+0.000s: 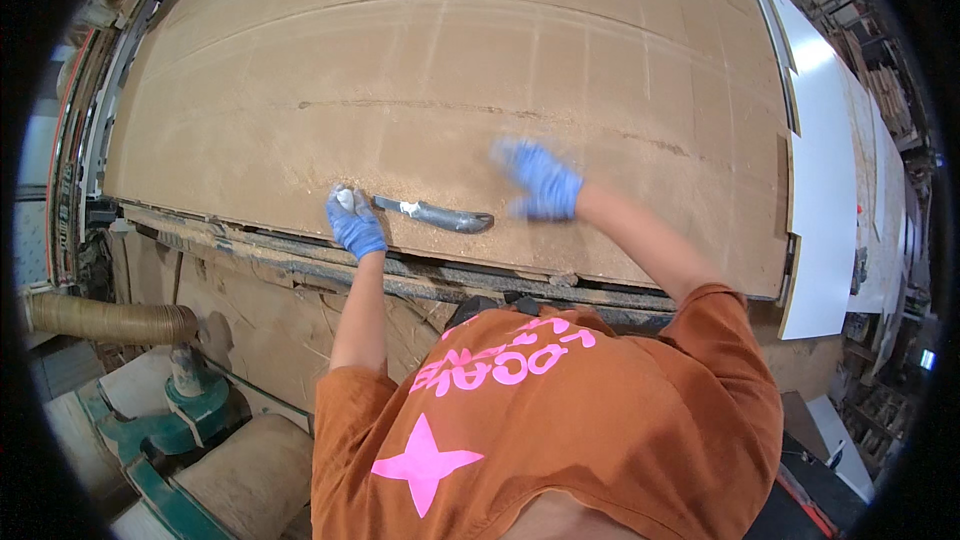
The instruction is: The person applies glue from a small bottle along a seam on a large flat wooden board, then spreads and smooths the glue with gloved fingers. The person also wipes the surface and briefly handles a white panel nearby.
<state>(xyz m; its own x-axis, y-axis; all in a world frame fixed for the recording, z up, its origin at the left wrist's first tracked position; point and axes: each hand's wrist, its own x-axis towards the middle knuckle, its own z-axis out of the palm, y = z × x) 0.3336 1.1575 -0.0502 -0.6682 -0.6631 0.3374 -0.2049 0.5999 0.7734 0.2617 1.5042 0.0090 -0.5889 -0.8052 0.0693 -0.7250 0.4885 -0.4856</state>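
Observation:
My left hand [356,223], in a blue glove, is at the near edge of a large brown board [420,70]. Its fingers are curled in, with a whitish patch at the tips; what they hold, if anything, is too small to make out. Just right of it lies a long, dark grey, curved tool [440,216] with a white patch, like a handle; its kind is unclear. My right hand [543,180], also gloved in blue, is over the board beyond the tool's right end. It is blurred by motion, with thumb and fingers apart and nothing visible in them.
Sawdust [430,185] is scattered around the tool and along a dark groove across the board. White panels [820,190] stand along the right edge. At lower left are a ribbed hose [115,322] and green machinery [160,435]. A dusty rail [300,248] runs below the board's near edge.

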